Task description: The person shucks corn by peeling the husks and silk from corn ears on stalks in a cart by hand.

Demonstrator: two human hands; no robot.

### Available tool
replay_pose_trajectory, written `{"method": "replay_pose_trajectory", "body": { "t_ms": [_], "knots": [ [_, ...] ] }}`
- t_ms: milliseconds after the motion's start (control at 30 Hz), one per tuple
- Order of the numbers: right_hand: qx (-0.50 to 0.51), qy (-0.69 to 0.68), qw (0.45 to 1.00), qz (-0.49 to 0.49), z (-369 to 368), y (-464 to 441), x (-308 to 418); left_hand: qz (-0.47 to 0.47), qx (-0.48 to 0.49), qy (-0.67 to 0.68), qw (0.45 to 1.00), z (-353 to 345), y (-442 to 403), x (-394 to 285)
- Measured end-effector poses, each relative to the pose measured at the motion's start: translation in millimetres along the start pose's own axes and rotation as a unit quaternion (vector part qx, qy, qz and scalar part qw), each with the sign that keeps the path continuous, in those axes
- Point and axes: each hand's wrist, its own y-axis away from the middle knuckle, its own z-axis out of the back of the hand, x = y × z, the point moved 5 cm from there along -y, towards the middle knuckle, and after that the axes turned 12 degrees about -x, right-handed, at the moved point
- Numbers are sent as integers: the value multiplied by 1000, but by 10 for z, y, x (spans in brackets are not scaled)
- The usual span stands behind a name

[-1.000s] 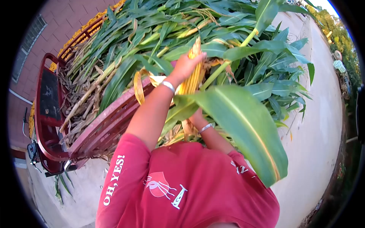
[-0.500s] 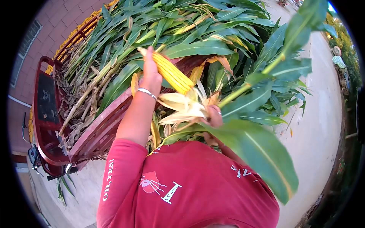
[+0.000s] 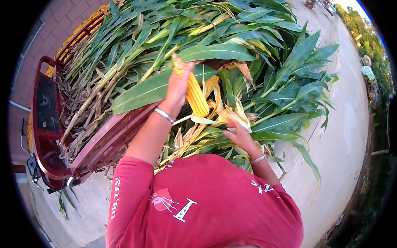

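My left hand (image 3: 179, 84) is closed around a bare yellow corn cob (image 3: 196, 98), its lower end pointing down toward my right hand. At the cob's lower tip, a strip of pale husk (image 3: 202, 120) shows. My right hand (image 3: 239, 134) is just below and right of the peeled husks (image 3: 237, 113), with its thumb and fingers apart and nothing visible in it. Whether its fingertips touch the husks, I cannot tell. Green corn stalks (image 3: 285, 103) with long leaves lie beyond the right hand.
A dark red cart (image 3: 109, 138) carries a large heap of corn stalks (image 3: 165, 37). Yellow cobs (image 3: 84, 25) line the brick wall (image 3: 62, 16) at the left. Concrete pavement (image 3: 345, 103) runs along the right side.
My left hand has moved right with the cob, which now hangs more steeply. My right hand has let go of the husk and stalk, and the stalk has dropped onto the others at the right.
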Motion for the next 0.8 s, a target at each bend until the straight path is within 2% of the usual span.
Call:
{"method": "replay_pose_trajectory", "body": {
  "t_ms": [33,100,200,233,300,500,567,600,667,700,767,800],
  "knots": [
    [-104,-11,987,124,13,-95,277,15,38,-23,999,-130,116,65],
    [-117,39,967,223,-30,-223,811,41,80,-25,996,-357,383,125],
    [-131,-33,991,22,-248,-335,804,83,136,19,987,-585,616,253],
    [-131,-31,991,24,-251,-347,728,82,137,22,987,-592,612,248],
    [-82,-231,969,29,-307,-379,619,182,153,91,967,-598,614,294],
    [-19,-331,943,-18,-152,-357,708,167,150,182,957,-641,709,214],
    [-17,-409,910,-66,-95,-327,769,121,142,182,966,-617,701,232],
    [-35,-432,900,-44,-72,-364,698,123,141,181,965,-531,684,269],
    [-65,-463,882,-56,58,-452,571,201,264,178,926,-356,726,340],
    [-95,-492,863,-63,155,-508,520,202,267,178,925,-293,756,315],
    [-143,-578,799,-77,393,-524,587,113,211,-78,968,-122,852,320],
    [-139,-596,787,-73,464,-541,555,52,211,-141,966,-100,888,371]
  ]
}}
